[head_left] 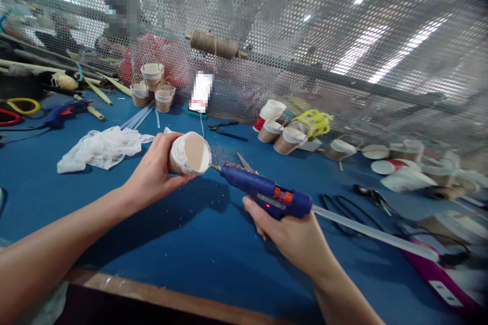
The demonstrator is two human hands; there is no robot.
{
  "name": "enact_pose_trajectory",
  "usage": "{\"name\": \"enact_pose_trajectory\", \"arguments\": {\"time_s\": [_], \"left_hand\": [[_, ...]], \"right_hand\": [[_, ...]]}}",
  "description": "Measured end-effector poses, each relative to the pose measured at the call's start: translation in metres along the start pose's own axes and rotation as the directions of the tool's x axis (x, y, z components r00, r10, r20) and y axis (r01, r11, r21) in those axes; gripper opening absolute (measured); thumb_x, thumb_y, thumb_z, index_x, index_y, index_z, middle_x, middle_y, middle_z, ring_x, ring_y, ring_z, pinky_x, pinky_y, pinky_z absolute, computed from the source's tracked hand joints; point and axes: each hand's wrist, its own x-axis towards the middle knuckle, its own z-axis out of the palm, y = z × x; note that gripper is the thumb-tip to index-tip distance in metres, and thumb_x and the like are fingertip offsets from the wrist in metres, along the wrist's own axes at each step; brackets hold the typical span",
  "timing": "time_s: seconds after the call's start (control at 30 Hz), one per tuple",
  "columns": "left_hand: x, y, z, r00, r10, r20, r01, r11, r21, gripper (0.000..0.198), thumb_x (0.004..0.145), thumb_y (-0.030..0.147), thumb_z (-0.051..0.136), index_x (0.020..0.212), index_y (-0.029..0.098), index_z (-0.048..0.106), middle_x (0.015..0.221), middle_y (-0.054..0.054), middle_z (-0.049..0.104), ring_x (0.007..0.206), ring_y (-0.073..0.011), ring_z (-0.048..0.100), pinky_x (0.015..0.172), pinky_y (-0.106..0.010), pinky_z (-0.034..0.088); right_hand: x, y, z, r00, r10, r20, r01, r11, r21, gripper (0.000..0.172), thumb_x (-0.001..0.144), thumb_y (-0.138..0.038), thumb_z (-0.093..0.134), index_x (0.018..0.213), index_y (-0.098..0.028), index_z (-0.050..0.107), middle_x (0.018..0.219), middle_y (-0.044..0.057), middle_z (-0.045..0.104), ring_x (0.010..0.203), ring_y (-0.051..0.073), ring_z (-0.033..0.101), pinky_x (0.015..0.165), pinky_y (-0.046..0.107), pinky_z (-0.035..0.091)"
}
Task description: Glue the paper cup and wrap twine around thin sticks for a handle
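My left hand (160, 162) is wrapped round a paper cup (179, 155) covered in burlap with a white lace band at its rim. The cup is tilted, its mouth turned to the right. In my right hand (284, 231) is a blue glue gun (263, 188), gripped by its handle, with a small red light on. Its nozzle tip is at the cup's rim; whether they touch I cannot tell. A long translucent glue stick (373, 233) sticks out of the gun's back. Scissors (246, 161) lie partly hidden behind the gun.
White lace (102, 147) lies bunched at left, near a second glue gun (66, 111). Small burlap baskets (163, 99) stand behind. Pliers (229, 132), a phone (201, 92) and a twine roll (214, 44) are by the mesh screen. A purple power strip (438, 279) and cables lie right.
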Motion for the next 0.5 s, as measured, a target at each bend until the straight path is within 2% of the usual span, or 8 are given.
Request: {"name": "enact_pose_trajectory", "arguments": {"time_s": [0.13, 0.23, 0.3, 0.37, 0.5], "left_hand": [[0.000, 0.000, 0.000, 1.000, -0.006, -0.001, 0.006, 0.999, -0.039, 0.058, 0.064, 0.028, 0.067, 0.114, 0.019, 0.038, 0.107, -0.009, 0.049, 0.100, -0.0236, 0.050, 0.084, -0.040, 0.044], [-0.001, 0.001, 0.003, 0.998, -0.049, 0.049, 0.057, 0.983, -0.175, 0.061, 0.063, 0.030, 0.068, 0.115, 0.019, 0.038, 0.109, -0.009, 0.051, 0.100, -0.0229, 0.051, 0.086, -0.040, 0.044], [-0.002, 0.002, 0.005, 0.985, -0.094, 0.143, 0.136, 0.937, -0.321, 0.061, 0.064, 0.032, 0.068, 0.116, 0.019, 0.038, 0.106, -0.008, 0.053, 0.097, -0.0214, 0.053, 0.085, -0.038, 0.045], [-0.004, 0.004, 0.007, 0.960, -0.116, 0.255, 0.224, 0.864, -0.452, 0.062, 0.064, 0.033, 0.068, 0.117, 0.018, 0.039, 0.104, -0.007, 0.056, 0.095, -0.0205, 0.055, 0.083, -0.036, 0.046], [-0.006, 0.010, 0.007, 0.909, -0.111, 0.401, 0.345, 0.740, -0.578, 0.066, 0.062, 0.030, 0.069, 0.119, 0.015, 0.039, 0.103, -0.011, 0.059, 0.097, -0.0232, 0.056, 0.081, -0.036, 0.047]], "right_hand": [[-0.003, -0.009, 0.000, 0.988, 0.149, 0.032, -0.152, 0.980, 0.126, 0.027, 0.074, -0.034, 0.058, 0.054, -0.018, 0.050, 0.038, -0.004, 0.047, 0.035, 0.009, 0.044, 0.039, 0.022, 0.039], [-0.001, -0.009, -0.001, 0.977, 0.180, 0.117, -0.208, 0.928, 0.310, 0.024, 0.076, -0.035, 0.057, 0.062, -0.016, 0.055, 0.035, -0.006, 0.043, 0.032, 0.007, 0.040, 0.037, 0.021, 0.036], [0.002, -0.006, -0.002, 0.968, 0.172, 0.181, -0.242, 0.831, 0.501, 0.021, 0.077, -0.035, 0.056, 0.069, -0.015, 0.057, 0.035, -0.007, 0.041, 0.029, 0.005, 0.034, 0.033, 0.019, 0.029], [0.006, -0.001, -0.002, 0.956, 0.176, 0.237, -0.291, 0.695, 0.658, 0.021, 0.076, -0.035, 0.056, 0.071, -0.015, 0.057, 0.036, -0.007, 0.039, 0.028, 0.004, 0.030, 0.029, 0.016, 0.023], [0.011, 0.006, 0.001, 0.922, 0.179, 0.345, -0.387, 0.490, 0.781, 0.019, 0.075, -0.033, 0.058, 0.070, -0.014, 0.059, 0.037, -0.007, 0.038, 0.028, 0.002, 0.027, 0.028, 0.013, 0.019]]}}
